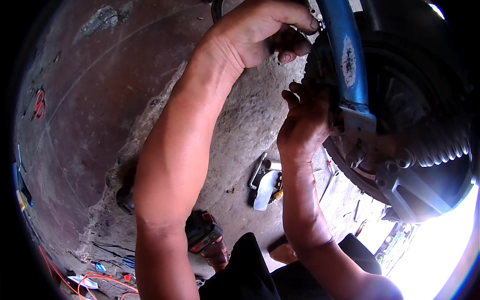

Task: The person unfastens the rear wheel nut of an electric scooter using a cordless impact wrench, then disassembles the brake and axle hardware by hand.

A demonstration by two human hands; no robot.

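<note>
- Your left hand (262,32) is bent at the wrist, fingers curled and thumb reaching right; its tip is at small metal links (321,25), but whether it pinches them you cannot tell from this view.
- Your right hand (305,125) lies lower, fingers curled upward beside the wheel's shadowed edge; whether it grasps anything there cannot be told.
- Just right of both hands, the blue tube (350,60) has its long axis close to upright in your view, top leaning a little left. Your left thumb is beside its upper stretch; your right hand is nearer its lower end.
- At that lower end, the grey bracket (361,131) sits just right of your right hand.
- Behind the tube, the dark wheel (395,80) spreads to the right, so both hands are on its left side.
- Farther right and lower, the coil spring (444,151) lies almost sideways, well apart from your fingers.
- Below and between your forearms, a flat metal plate (265,192) rests on the rough floor (240,135), with a red-and-black power tool (205,232) beside your left forearm.
</note>
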